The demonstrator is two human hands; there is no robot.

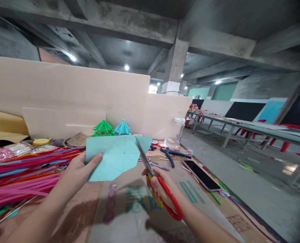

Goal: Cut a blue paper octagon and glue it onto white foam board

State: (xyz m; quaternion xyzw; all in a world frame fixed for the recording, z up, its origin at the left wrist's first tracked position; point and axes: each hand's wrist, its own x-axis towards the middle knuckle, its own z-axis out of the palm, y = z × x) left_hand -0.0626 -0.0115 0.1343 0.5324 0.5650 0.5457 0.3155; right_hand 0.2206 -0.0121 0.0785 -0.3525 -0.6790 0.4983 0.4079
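Turquoise paper (pixel 115 156) with faint pencil lines fanning from a centre is held up above the table (pixel 129 216) by the left hand (pixel 80 170); its fingers are clenched on the sheet's lower left edge, thumb on the front. The right hand (pixel 158 186) grips red-handled scissors (pixel 157 180), fingers through the loops, and the blades stand apart at the paper's right edge — one blade lies over the sheet's face. Cardboard covers the table under both hands. To the left lies a heap of pink, red and purple pipe cleaners (pixel 25 172). Behind the paper stand two small paper umbrellas, one green (pixel 103 128) and one blue (pixel 123 128), before a cardboard wall (pixel 63 87). To the right lie blue-handled pliers (pixel 171 155), a dark phone (pixel 201 174) and — farther back — a clear plastic jar (pixel 176 132).
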